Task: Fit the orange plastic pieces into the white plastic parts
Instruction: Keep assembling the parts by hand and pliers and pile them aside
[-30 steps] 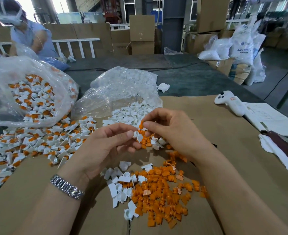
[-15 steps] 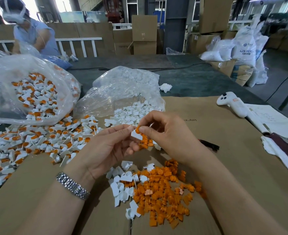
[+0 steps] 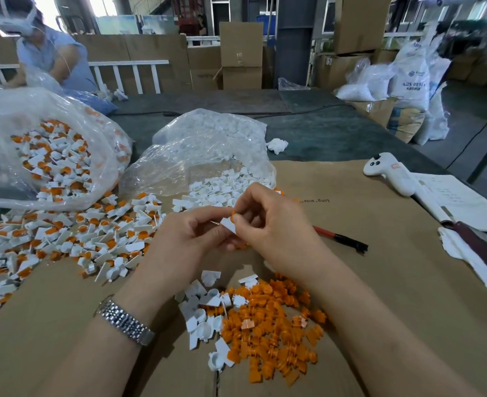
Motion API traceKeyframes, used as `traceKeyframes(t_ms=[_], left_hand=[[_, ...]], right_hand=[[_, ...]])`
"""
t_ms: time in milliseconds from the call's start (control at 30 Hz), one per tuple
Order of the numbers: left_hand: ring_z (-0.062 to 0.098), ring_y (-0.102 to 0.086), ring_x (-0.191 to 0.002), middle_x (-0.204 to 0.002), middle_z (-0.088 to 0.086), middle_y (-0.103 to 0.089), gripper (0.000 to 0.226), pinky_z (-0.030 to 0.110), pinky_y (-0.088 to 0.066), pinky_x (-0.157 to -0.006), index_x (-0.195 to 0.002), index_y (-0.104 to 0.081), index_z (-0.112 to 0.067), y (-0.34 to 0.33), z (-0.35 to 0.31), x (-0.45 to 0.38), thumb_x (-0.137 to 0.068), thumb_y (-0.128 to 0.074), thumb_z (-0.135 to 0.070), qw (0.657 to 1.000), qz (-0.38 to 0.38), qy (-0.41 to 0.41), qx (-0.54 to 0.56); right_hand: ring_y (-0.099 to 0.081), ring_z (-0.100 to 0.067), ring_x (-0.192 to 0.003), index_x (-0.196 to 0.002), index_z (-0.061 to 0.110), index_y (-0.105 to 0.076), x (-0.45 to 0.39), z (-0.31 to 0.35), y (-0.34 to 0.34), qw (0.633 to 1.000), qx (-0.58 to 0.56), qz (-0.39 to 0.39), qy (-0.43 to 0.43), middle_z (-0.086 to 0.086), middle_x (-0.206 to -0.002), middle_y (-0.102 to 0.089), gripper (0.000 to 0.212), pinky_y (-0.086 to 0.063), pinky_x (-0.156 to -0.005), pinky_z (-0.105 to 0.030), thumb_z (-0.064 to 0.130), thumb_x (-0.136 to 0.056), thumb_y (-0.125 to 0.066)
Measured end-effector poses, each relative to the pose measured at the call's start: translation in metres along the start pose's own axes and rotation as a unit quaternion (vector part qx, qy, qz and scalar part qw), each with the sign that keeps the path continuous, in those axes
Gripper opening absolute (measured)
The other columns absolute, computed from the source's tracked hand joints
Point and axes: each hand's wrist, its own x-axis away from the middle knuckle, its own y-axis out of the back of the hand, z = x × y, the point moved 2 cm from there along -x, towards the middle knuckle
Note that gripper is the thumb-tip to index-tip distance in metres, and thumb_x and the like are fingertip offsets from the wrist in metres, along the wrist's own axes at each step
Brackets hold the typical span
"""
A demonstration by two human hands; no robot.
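My left hand (image 3: 190, 239) and my right hand (image 3: 274, 224) meet over the cardboard, fingertips together on one white plastic part (image 3: 228, 224) with an orange piece (image 3: 232, 215) at its top, under my right thumb. A heap of loose orange pieces (image 3: 268, 333) lies near me between my forearms, with several white parts (image 3: 202, 313) at its left edge. More white parts (image 3: 222, 187) spill from a clear bag behind my hands. Fitted white-and-orange parts (image 3: 73, 236) are spread at the left.
A clear bag of fitted parts (image 3: 44, 156) stands at far left, another clear bag of white parts (image 3: 208, 144) in the middle. A red-and-black tool (image 3: 339, 238) lies right of my hands. A white controller (image 3: 388, 173), papers (image 3: 460, 202) and a person (image 3: 44, 50) sit further off.
My hands have stayed together on the white part; the orange piece, held above it a second ago, now sits at its top edge under my right thumb. The camera has tilted slightly.
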Motion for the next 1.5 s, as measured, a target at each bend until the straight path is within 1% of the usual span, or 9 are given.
traceKeyframes(t_ms=[133, 433, 633, 767, 900, 1100, 1267, 1400, 1500], left_hand=[[0.025, -0.078, -0.081, -0.091, 0.011, -0.079, 0.022, 0.023, -0.061, -0.074, -0.109, -0.072, -0.015, 0.008, 0.000, -0.002, -0.087, -0.070, -0.015, 0.992, 0.016, 0.026, 0.121], [0.031, -0.078, -0.091, -0.103, 0.019, -0.078, 0.022, 0.025, -0.060, -0.068, -0.102, -0.080, -0.020, 0.011, -0.002, -0.002, -0.082, -0.073, -0.015, 0.967, 0.028, 0.062, 0.245], [0.040, -0.076, -0.093, -0.102, 0.028, -0.074, 0.024, 0.031, -0.062, -0.072, -0.097, -0.070, -0.005, 0.011, -0.005, -0.003, -0.079, -0.081, -0.015, 0.944, 0.025, 0.072, 0.322], [0.037, -0.077, -0.093, -0.096, 0.025, -0.076, 0.022, 0.030, -0.062, -0.073, -0.087, -0.073, -0.014, 0.010, -0.006, -0.002, -0.075, -0.090, -0.022, 0.955, 0.021, 0.069, 0.289], [0.033, -0.077, -0.096, -0.097, 0.023, -0.077, 0.019, 0.027, -0.062, -0.072, -0.082, -0.074, -0.008, 0.009, -0.003, -0.003, -0.072, -0.083, -0.021, 0.958, 0.020, 0.084, 0.274], [0.024, -0.074, -0.078, -0.085, 0.018, -0.074, 0.022, 0.023, -0.057, -0.057, -0.084, -0.070, -0.003, 0.008, -0.003, -0.003, -0.074, -0.078, -0.020, 0.958, 0.023, 0.095, 0.269], [0.023, -0.072, -0.071, -0.081, 0.015, -0.073, 0.019, 0.021, -0.055, -0.057, -0.080, -0.071, -0.010, 0.008, -0.005, -0.002, -0.074, -0.078, -0.027, 0.970, 0.022, 0.083, 0.229], [0.023, -0.071, -0.068, -0.079, 0.014, -0.072, 0.020, 0.021, -0.054, -0.056, -0.081, -0.067, -0.007, 0.009, -0.003, -0.003, -0.077, -0.075, -0.025, 0.970, 0.003, 0.090, 0.226], [0.024, -0.071, -0.070, -0.081, 0.015, -0.071, 0.021, 0.023, -0.054, -0.057, -0.081, -0.069, -0.008, 0.011, -0.002, -0.004, -0.077, -0.074, -0.028, 0.972, -0.008, 0.092, 0.218]], right_hand=[[-0.065, -0.008, -0.074, -0.105, 0.023, -0.065, 0.000, 0.003, 0.005, 0.999, -0.036, 0.022, 0.021, 0.005, -0.084, -0.063, 0.010, -0.055, -0.069, -0.022, 0.017, -0.097, -0.065], [-0.067, -0.010, -0.085, -0.109, 0.021, -0.071, 0.002, 0.007, 0.015, 0.996, -0.080, 0.030, 0.023, 0.005, -0.089, -0.068, 0.019, -0.056, -0.080, -0.027, 0.017, -0.091, -0.074], [-0.065, -0.010, -0.083, -0.109, 0.015, -0.071, 0.001, 0.010, 0.015, 0.997, -0.047, -0.006, 0.053, 0.004, -0.089, -0.068, 0.020, -0.055, -0.080, -0.029, 0.014, -0.089, -0.076], [-0.063, -0.008, -0.084, -0.109, 0.012, -0.071, 0.003, 0.011, 0.013, 0.997, -0.005, -0.012, 0.081, 0.004, -0.091, -0.066, 0.020, -0.055, -0.080, -0.028, 0.013, -0.089, -0.076], [-0.062, -0.007, -0.085, -0.110, 0.013, -0.070, 0.003, 0.012, 0.013, 0.995, 0.021, -0.014, 0.095, 0.005, -0.092, -0.065, 0.021, -0.054, -0.080, -0.026, 0.012, -0.090, -0.075], [-0.062, -0.007, -0.085, -0.110, 0.014, -0.070, 0.003, 0.013, 0.011, 0.993, 0.046, -0.010, 0.106, 0.007, -0.092, -0.065, 0.021, -0.052, -0.079, -0.022, 0.015, -0.089, -0.076], [-0.062, -0.007, -0.084, -0.109, 0.016, -0.069, 0.003, 0.013, 0.010, 0.993, 0.056, -0.002, 0.101, 0.008, -0.090, -0.066, 0.022, -0.052, -0.078, -0.020, 0.018, -0.088, -0.077], [-0.062, -0.003, -0.082, -0.110, 0.029, -0.064, -0.002, 0.002, 0.020, 0.999, 0.042, 0.007, 0.021, 0.012, -0.090, -0.064, 0.029, -0.053, -0.073, -0.017, 0.042, -0.086, -0.075], [-0.059, -0.003, -0.086, -0.111, 0.028, -0.060, -0.006, -0.022, 0.039, 0.976, 0.199, 0.009, -0.083, 0.013, -0.098, -0.060, 0.039, -0.053, -0.075, -0.024, 0.058, -0.087, -0.066]])
